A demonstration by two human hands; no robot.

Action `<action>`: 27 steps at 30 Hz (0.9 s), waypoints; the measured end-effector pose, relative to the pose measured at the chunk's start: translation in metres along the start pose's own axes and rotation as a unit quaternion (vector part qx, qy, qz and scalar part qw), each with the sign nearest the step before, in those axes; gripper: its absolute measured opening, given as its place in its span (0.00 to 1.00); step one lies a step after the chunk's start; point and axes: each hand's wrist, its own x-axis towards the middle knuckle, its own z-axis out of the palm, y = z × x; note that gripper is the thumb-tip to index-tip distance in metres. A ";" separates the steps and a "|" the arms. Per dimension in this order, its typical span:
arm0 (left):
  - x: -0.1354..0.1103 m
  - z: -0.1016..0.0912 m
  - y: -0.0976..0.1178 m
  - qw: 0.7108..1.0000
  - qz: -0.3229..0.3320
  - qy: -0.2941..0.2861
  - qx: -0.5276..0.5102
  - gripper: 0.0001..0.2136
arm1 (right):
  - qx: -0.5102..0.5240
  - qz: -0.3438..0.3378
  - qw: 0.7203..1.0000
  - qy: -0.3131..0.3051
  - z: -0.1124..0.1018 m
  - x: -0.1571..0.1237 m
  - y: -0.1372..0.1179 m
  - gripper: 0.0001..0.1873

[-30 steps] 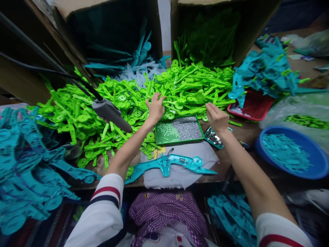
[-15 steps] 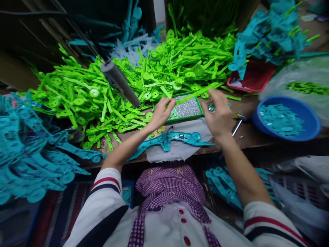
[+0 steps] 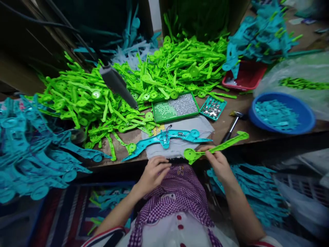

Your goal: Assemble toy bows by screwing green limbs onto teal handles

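My right hand (image 3: 218,164) grips a long bright green plastic part (image 3: 223,145) near its middle. One end of this part carries a round disc, and the other end is hooked. Left of it, my left hand (image 3: 155,172) hovers over the apron at the table edge, fingers loosely bent and thumb apart, with nothing seen in it. Just beyond both hands a turquoise bow-shaped plastic piece (image 3: 164,139) lies on a white cloth (image 3: 177,151). Thin wires and a small dark component show on it.
Behind lies a large heap of green parts (image 3: 180,65), with a grey electric screwdriver (image 3: 119,87) hanging before it. A green tray (image 3: 161,120) of small screws, a teal tray (image 3: 213,108), a hammer (image 3: 232,127) and a blue bowl (image 3: 308,120) stand rightward. Turquoise pieces (image 3: 38,154) are piled left.
Both hands have come back from above the screw tray to the table's front edge. My left hand has let go of the green part, which is now in my right hand.
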 end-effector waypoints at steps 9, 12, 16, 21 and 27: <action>0.201 0.092 0.037 0.993 0.010 -0.076 0.087 0.08 | -0.020 -0.011 0.998 0.050 -0.017 -0.026 0.000 0.16; 0.224 0.127 0.038 0.977 0.008 -0.139 0.160 0.08 | 0.001 0.033 0.997 0.066 -0.033 -0.037 0.003 0.20; 0.229 0.147 0.033 0.967 0.038 -0.172 0.186 0.05 | 0.017 0.056 0.994 0.089 -0.051 -0.039 0.002 0.21; 0.233 0.123 0.025 0.994 0.038 -0.097 0.016 0.04 | 0.033 0.037 0.998 0.048 -0.060 -0.017 -0.010 0.29; 0.174 0.043 -0.001 0.947 -0.005 0.164 -0.276 0.13 | 0.018 0.098 0.995 0.019 -0.072 0.011 -0.027 0.29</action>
